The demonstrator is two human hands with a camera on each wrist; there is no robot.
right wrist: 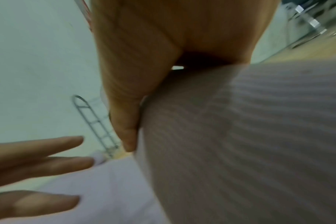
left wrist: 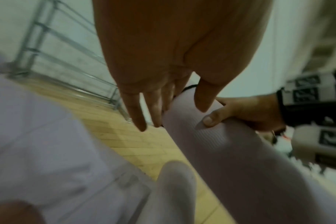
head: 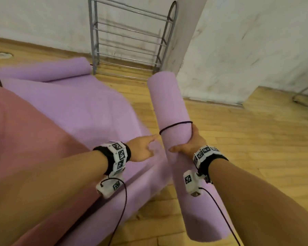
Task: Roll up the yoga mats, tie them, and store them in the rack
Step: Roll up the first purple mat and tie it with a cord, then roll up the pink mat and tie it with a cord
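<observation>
I have the rolled purple mat in my right hand. My fingers go round the back of it and my thumb lies across the front, so the grip is tight. A thin dark band goes round the roll just above my thumb, so I think this mat is already tied.

My left hand holds nothing. Its fingers are straight and spread, and one fingertip is right at the band on the left side of the roll. I cannot tell if it really touches.

The roll is long and up off the floor. Its far end points up and away from me, toward the metal rack by the white wall. Its near end hangs down past my right wrist. So the rack is straight ahead, a bit left of the roll, and my right hand is the one that can carry it there. I think the roll must be turned flat, along the bars, to sit on a shelf of the rack.

On the wood floor to my left lies another purple mat, still mostly open with one end curled up. A pink mat lies closer to me.
</observation>
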